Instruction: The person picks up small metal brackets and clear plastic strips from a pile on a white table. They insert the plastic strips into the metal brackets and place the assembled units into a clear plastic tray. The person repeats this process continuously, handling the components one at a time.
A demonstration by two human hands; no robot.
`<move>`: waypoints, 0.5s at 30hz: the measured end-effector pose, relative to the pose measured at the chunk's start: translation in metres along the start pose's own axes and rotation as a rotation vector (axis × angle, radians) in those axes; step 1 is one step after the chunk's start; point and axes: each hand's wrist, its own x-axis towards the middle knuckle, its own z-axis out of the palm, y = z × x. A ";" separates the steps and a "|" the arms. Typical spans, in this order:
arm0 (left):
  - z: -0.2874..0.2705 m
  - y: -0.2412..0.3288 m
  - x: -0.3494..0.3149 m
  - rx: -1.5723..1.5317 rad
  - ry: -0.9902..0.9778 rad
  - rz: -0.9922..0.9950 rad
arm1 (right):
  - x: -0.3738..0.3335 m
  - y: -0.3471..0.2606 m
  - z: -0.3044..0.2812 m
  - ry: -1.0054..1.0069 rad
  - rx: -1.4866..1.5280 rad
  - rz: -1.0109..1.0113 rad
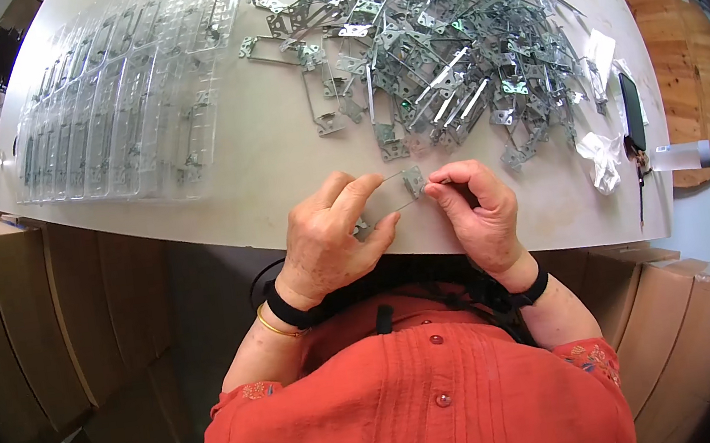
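I have the pale table [237,210] running out beyond the fingers and well to both sides of them. The heap of metal brackets [439,40] fills the space ahead of the right fingers, presumably left loose so single pieces can be picked off its near edge. Clear plastic trays [164,112] with metal parts in their slots lie ahead and left of the left fingers, probably set apart so sorted pieces stay out of the tangle.

The left hand [330,234] has its thumb and forefinger pinching across one wire-sided bracket [413,181], which sits between the two hands, tilted; I judge that grip steadies it and leaves its far plate exposed. The right hand [484,213] brings thumb and forefinger together at that plate's edge; I cannot tell whether they pinch something tiny. A crumpled white tissue [602,160] lies well right of the right fingers, seemingly kept clear of them.
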 end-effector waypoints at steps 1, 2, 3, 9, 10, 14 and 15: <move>0.000 -0.001 0.000 0.003 0.000 0.004 | 0.000 0.001 0.000 0.004 0.001 0.000; 0.000 0.000 0.000 0.006 -0.008 -0.005 | -0.001 0.002 0.000 0.007 0.009 -0.011; -0.001 0.002 0.001 0.008 -0.016 -0.013 | -0.001 0.005 0.000 0.010 0.016 -0.022; -0.001 0.003 0.001 0.009 -0.019 -0.021 | -0.001 0.005 -0.001 -0.004 0.037 -0.001; -0.002 0.003 0.001 0.011 -0.023 -0.024 | -0.001 0.006 -0.001 0.002 0.031 -0.010; -0.001 0.003 0.001 0.016 -0.023 -0.020 | -0.001 0.004 -0.001 -0.001 0.035 -0.022; -0.001 0.003 0.001 0.014 -0.021 -0.017 | -0.002 0.005 -0.001 -0.003 0.047 -0.019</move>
